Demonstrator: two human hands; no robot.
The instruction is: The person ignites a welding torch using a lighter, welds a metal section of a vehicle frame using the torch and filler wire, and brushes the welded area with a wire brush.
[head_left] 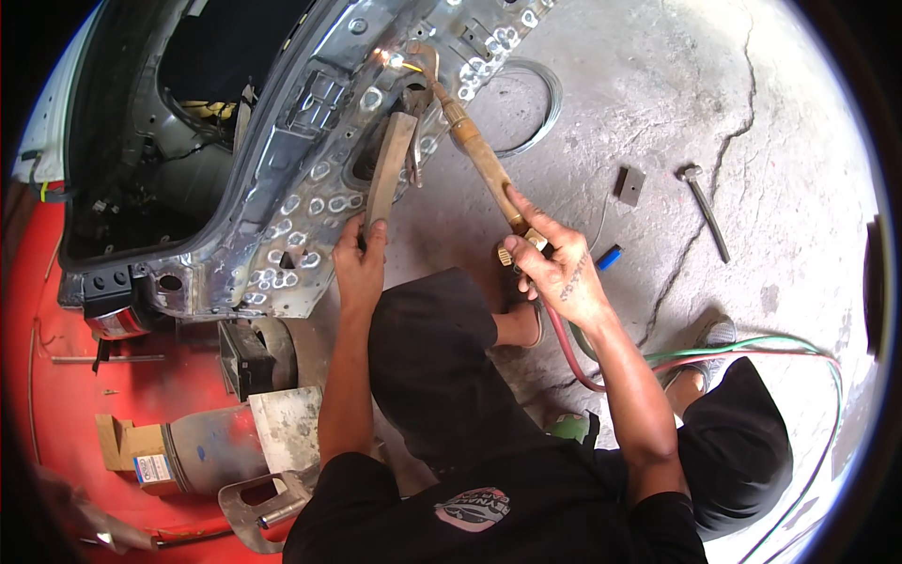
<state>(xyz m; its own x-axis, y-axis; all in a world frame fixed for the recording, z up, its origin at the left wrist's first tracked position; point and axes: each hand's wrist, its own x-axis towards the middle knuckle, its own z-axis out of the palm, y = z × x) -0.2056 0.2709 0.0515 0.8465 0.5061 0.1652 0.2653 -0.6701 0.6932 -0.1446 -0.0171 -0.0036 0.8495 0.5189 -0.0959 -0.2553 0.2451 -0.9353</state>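
My right hand [564,268] is wrapped round the brass body of a gas torch [489,169]. Red and green hoses trail from its rear. The torch's tip leans over the upper part of a bare metal car panel [324,179], where a bright orange glow [385,58] shows on the metal. My left hand [360,268] grips the lower end of a long wooden handle [390,164]; its upper end lies against the panel, and what it joins is hard to make out. Beside the handle, a plier-like metal tool [415,160] sits at the panel's edge.
On the concrete floor lie a wire coil [550,103], a dark metal block [630,186], a hammer [707,214] and a blue lighter [609,257]. The hoses [742,346] curve off to the right. A grey cylinder [216,449] and a cardboard box [141,449] stand at lower left.
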